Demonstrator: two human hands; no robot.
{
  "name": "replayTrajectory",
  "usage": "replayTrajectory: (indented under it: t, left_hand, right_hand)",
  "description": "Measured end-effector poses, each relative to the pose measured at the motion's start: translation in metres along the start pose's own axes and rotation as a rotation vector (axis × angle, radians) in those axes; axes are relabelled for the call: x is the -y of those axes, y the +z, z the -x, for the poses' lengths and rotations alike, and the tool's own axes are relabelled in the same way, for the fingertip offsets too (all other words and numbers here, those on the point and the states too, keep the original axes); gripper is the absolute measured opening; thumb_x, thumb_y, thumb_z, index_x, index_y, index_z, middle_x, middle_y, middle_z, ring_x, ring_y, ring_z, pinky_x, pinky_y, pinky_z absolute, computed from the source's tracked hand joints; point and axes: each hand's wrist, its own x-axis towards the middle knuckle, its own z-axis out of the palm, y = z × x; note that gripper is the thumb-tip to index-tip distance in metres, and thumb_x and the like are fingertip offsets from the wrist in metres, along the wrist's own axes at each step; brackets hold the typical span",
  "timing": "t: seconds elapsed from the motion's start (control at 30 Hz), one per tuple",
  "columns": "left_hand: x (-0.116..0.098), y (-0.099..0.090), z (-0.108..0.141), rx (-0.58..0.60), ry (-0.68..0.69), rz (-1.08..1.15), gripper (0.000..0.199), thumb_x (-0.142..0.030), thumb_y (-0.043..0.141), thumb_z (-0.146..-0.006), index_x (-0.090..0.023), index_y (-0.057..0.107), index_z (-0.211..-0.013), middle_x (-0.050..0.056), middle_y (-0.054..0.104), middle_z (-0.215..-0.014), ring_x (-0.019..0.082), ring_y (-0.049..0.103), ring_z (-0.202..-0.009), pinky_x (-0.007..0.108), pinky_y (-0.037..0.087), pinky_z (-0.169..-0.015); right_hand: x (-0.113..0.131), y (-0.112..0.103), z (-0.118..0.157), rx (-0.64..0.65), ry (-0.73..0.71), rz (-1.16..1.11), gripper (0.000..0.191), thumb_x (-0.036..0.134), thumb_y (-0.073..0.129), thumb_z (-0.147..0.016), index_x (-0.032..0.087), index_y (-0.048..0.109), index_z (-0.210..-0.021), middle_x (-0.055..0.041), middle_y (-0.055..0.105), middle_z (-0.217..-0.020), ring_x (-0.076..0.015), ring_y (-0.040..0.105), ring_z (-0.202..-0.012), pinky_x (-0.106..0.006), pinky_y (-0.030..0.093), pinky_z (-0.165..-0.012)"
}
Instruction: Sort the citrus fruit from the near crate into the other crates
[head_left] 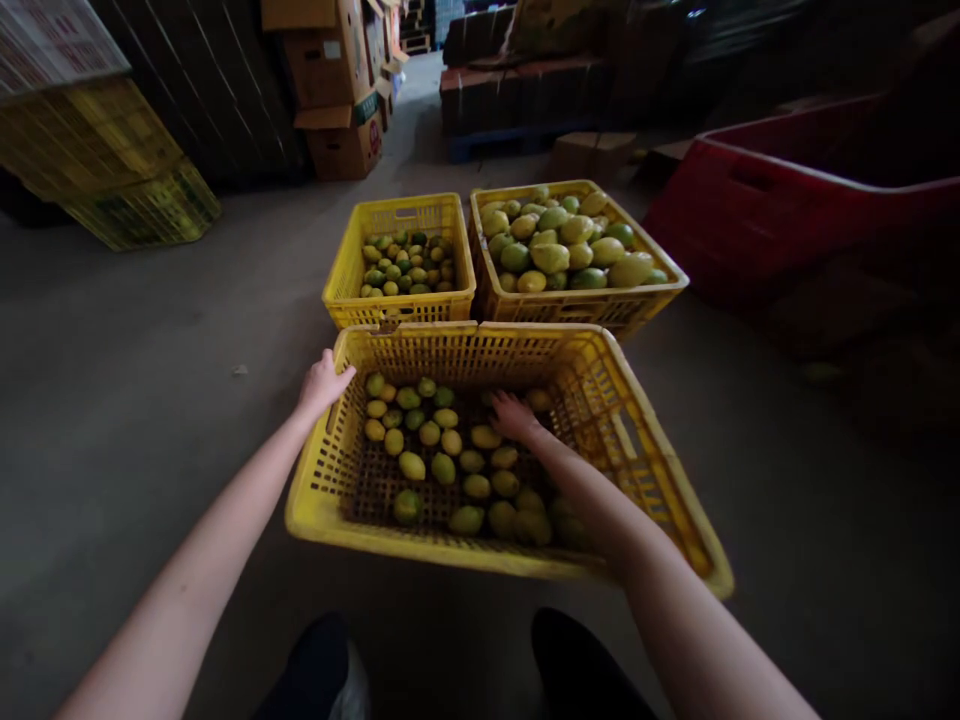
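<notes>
My left hand (325,384) is closed on the left rim of a large yellow plastic crate (667,470), thumb over the edge. Inside, green and yellow lemons (412,465) lie in a loose layer, mostly to the left and front. My right hand (514,416) reaches down into the crate near the far wall. Its fingers are slightly apart, beside a greenish lemon that shows only in part. A yellowish lemon (486,436) lies just below this hand. My right forearm hides some fruit in the front right part.
Behind stand a smaller yellow crate (341,275) with small lemons and a fuller yellow crate (637,305) heaped with large ones. A red bin (720,210) stands at right, cardboard boxes (330,70) at the back. Stacked yellow crates (142,205) are at left.
</notes>
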Motion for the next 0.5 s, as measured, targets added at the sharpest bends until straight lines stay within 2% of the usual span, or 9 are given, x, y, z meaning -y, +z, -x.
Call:
replayTrajectory:
  t: [0.07,0.2,0.37,0.5]
  left_hand:
    - [0.001,0.001,-0.001,-0.006,0.002,0.001,0.04,-0.043,0.048,-0.086,-0.014,0.052,-0.114,0.018,0.069,-0.106,0.03,0.067,-0.1,0.033,0.05,-0.079]
    - [0.002,0.003,-0.003,-0.034,0.014,0.008,0.039,-0.042,0.05,-0.085,-0.015,0.053,-0.113,0.017,0.07,-0.104,0.03,0.067,-0.099,0.033,0.05,-0.08]
    - [0.0,0.003,-0.004,-0.039,0.006,0.008,0.038,-0.042,0.049,-0.085,-0.014,0.054,-0.111,0.017,0.07,-0.102,0.031,0.066,-0.098,0.034,0.05,-0.08]
    - [-0.002,0.002,-0.001,-0.074,0.017,0.023,0.041,-0.04,0.05,-0.085,-0.013,0.051,-0.116,0.016,0.068,-0.107,0.03,0.064,-0.103,0.035,0.05,-0.085]
  right_hand:
    - [0.003,0.002,0.0,-0.026,0.0,-0.009,0.051,0.024,0.048,-0.088,0.01,0.046,-0.137,-0.0202,0.049,-0.136,-0.032,0.044,-0.125,-0.042,0.04,-0.099]
    - [0.003,0.01,0.0,-0.053,0.017,-0.002,0.055,0.025,0.045,-0.09,0.009,0.039,-0.142,-0.0216,0.042,-0.143,-0.0323,0.039,-0.13,-0.04,0.038,-0.1]
    - [-0.004,0.021,-0.005,-0.01,0.025,0.005,0.048,0.033,0.047,-0.092,0.007,0.051,-0.131,-0.0232,0.054,-0.128,-0.0316,0.053,-0.117,-0.039,0.038,-0.098]
    - [-0.007,0.023,-0.006,0.024,0.016,0.002,0.05,0.042,0.048,-0.091,0.006,0.056,-0.126,-0.0257,0.055,-0.125,-0.0347,0.053,-0.117,-0.042,0.038,-0.097]
